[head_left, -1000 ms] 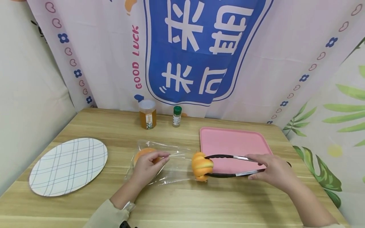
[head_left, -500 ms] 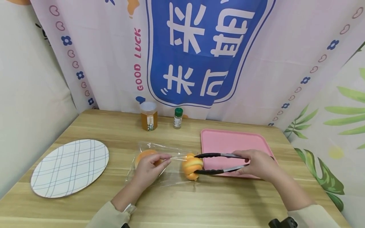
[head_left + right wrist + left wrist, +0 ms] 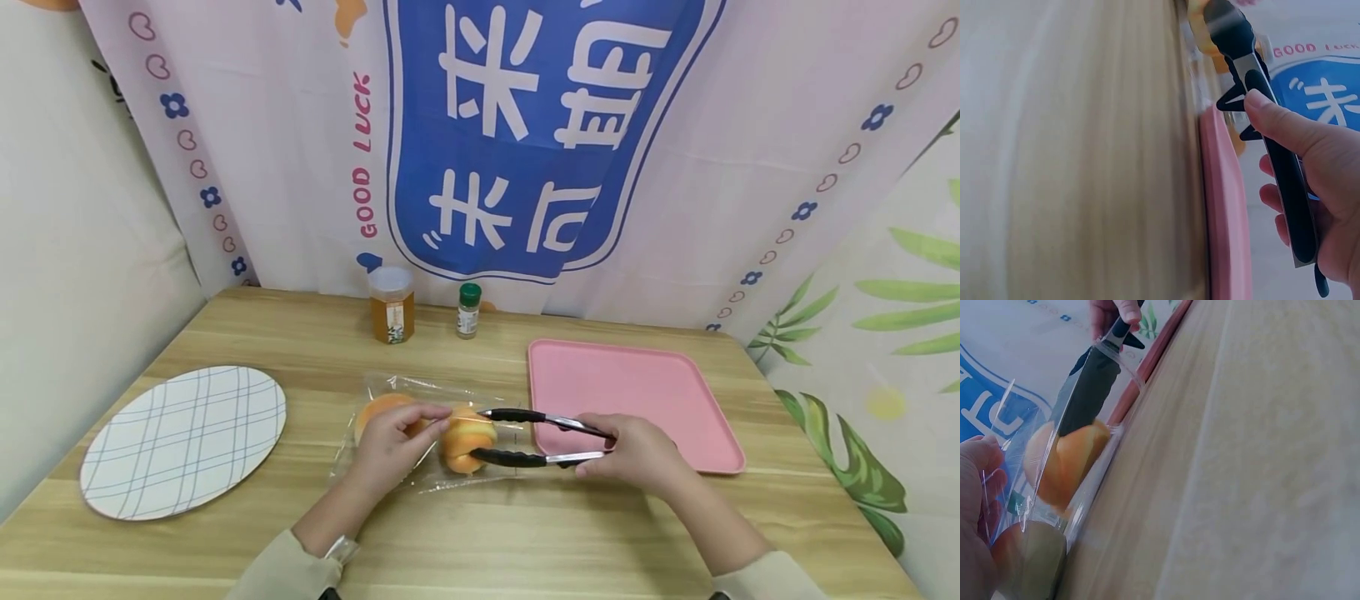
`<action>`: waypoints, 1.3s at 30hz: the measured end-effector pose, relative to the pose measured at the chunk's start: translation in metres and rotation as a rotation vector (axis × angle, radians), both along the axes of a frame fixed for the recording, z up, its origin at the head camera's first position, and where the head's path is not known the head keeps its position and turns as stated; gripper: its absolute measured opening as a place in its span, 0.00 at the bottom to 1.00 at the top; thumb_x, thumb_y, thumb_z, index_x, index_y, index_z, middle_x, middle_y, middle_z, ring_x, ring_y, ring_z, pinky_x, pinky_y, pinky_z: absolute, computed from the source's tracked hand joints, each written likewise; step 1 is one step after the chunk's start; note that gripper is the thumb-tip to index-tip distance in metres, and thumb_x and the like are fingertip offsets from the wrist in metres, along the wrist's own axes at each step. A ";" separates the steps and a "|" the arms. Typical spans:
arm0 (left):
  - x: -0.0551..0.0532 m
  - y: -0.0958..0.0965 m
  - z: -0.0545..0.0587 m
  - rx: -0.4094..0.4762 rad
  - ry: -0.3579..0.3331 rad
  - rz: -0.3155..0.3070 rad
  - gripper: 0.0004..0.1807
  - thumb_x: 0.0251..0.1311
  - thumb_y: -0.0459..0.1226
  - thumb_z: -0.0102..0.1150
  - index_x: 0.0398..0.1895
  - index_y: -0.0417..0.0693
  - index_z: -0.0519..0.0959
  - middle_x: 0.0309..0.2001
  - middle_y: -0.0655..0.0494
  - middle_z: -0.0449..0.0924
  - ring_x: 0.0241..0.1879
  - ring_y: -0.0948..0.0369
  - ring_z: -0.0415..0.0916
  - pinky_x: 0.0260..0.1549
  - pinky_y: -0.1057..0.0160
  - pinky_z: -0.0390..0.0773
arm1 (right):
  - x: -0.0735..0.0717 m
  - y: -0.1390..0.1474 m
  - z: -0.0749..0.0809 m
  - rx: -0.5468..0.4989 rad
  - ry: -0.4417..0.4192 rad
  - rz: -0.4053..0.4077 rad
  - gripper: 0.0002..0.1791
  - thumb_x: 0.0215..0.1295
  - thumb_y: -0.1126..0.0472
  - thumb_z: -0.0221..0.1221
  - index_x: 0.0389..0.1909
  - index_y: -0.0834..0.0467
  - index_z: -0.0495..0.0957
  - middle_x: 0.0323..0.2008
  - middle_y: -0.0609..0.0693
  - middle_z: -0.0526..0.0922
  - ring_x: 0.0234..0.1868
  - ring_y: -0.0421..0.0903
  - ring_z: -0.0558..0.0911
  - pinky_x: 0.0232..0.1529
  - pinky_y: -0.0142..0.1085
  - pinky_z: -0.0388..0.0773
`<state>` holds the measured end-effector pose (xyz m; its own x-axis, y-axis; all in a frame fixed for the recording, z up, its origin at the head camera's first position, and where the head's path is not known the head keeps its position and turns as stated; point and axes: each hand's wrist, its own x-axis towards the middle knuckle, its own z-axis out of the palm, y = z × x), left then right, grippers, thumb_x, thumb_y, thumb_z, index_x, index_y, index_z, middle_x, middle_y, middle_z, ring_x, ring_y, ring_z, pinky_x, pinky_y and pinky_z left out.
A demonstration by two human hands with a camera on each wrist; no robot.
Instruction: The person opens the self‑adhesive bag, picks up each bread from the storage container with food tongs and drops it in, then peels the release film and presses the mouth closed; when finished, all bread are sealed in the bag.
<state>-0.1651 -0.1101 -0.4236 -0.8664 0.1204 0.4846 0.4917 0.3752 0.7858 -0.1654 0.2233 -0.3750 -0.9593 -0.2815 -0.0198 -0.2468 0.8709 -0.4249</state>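
My left hand [image 3: 393, 446] pinches the upper layer of a clear plastic bag [image 3: 431, 390] that lies on the table. Inside the bag, partly behind that hand, is a round orange-brown bread bun [image 3: 372, 410]. In my right hand [image 3: 633, 454] is a pair of black and silver tongs [image 3: 517, 458]. The tongs' tips clasp a twisted orange-yellow bread roll [image 3: 468, 442], which is within the bag, right beside the left fingers. From the left wrist view, the roll [image 3: 1069, 465] shows through the film, close to the bun [image 3: 1029, 556].
A pink tray [image 3: 637, 392] lies at the right, behind the right hand. An oval checked plate [image 3: 183, 442] is on the left. Toward the back stand a jar of amber contents [image 3: 392, 312] and a small green-capped shaker [image 3: 468, 312], before a hanging cloth [image 3: 300, 167].
The right hand has moved left with the tongs, carrying the twisted roll from the bag's mouth deeper into the bag. The left hand keeps its pinch on the film in about the same place.
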 end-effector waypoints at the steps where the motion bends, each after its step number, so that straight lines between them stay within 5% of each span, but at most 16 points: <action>1: 0.000 0.000 0.000 0.002 -0.002 -0.001 0.04 0.56 0.31 0.68 0.35 0.44 0.87 0.37 0.53 0.89 0.26 0.73 0.70 0.20 0.72 0.74 | 0.001 -0.003 -0.002 -0.004 0.007 -0.005 0.37 0.41 0.44 0.77 0.57 0.46 0.80 0.27 0.40 0.77 0.30 0.39 0.72 0.28 0.32 0.68; 6: 0.001 0.001 0.002 0.015 -0.015 0.000 0.05 0.56 0.30 0.68 0.35 0.43 0.86 0.38 0.52 0.89 0.35 0.73 0.78 0.28 0.72 0.80 | 0.004 -0.016 -0.007 0.010 0.030 -0.050 0.39 0.40 0.43 0.77 0.58 0.48 0.80 0.31 0.42 0.82 0.33 0.40 0.74 0.31 0.35 0.71; 10: 0.001 0.001 0.002 0.016 -0.027 0.005 0.05 0.56 0.29 0.68 0.36 0.43 0.87 0.38 0.51 0.89 0.36 0.73 0.78 0.28 0.72 0.80 | 0.004 -0.023 -0.011 0.019 0.058 -0.061 0.39 0.40 0.42 0.76 0.58 0.48 0.80 0.45 0.47 0.87 0.45 0.46 0.82 0.43 0.46 0.80; 15: 0.001 0.001 0.002 0.010 -0.053 0.011 0.05 0.57 0.31 0.67 0.36 0.44 0.87 0.39 0.52 0.89 0.36 0.71 0.79 0.28 0.72 0.80 | 0.003 -0.024 -0.012 0.018 0.060 -0.039 0.40 0.41 0.42 0.76 0.59 0.50 0.79 0.55 0.50 0.84 0.55 0.53 0.82 0.53 0.53 0.79; 22: 0.000 0.001 0.000 0.032 -0.067 -0.010 0.05 0.59 0.31 0.66 0.38 0.42 0.86 0.40 0.51 0.88 0.40 0.62 0.84 0.35 0.72 0.83 | 0.000 -0.019 -0.008 0.015 0.020 -0.016 0.45 0.40 0.39 0.76 0.63 0.50 0.76 0.58 0.50 0.82 0.56 0.53 0.81 0.53 0.53 0.79; 31: 0.000 0.005 0.002 0.020 0.011 0.004 0.04 0.54 0.28 0.68 0.34 0.40 0.86 0.36 0.50 0.89 0.31 0.75 0.75 0.23 0.72 0.78 | 0.008 0.014 0.008 0.049 0.028 0.037 0.49 0.39 0.40 0.77 0.65 0.53 0.73 0.49 0.49 0.84 0.39 0.42 0.77 0.38 0.38 0.76; 39: 0.001 0.003 0.002 0.033 -0.010 -0.007 0.05 0.55 0.28 0.67 0.35 0.40 0.86 0.36 0.50 0.88 0.32 0.75 0.76 0.25 0.73 0.78 | 0.026 0.069 0.024 0.003 -0.006 -0.111 0.54 0.41 0.38 0.75 0.70 0.55 0.66 0.49 0.57 0.82 0.44 0.49 0.78 0.38 0.39 0.75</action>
